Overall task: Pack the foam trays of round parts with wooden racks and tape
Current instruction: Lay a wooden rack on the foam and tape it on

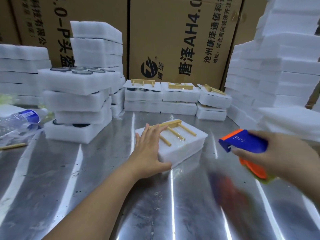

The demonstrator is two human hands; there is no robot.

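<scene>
Steel table (107,179): one left hand (149,149) on one foam tray (183,149), four-pegged rack (170,131)

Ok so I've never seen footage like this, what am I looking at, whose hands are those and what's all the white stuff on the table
This is one picture from a camera worn on a person's head, looking down at their own two bare hands. The left hand presses flat on a white foam pack lying on a shiny metal table. A wooden rack sits on top of the pack under clear tape. The right hand grips a blue and orange tape dispenser, held beside the pack, not touching it. Behind are finished packs with racks, stacks of foam trays, some showing round parts, a plastic bottle and cardboard boxes.
</scene>
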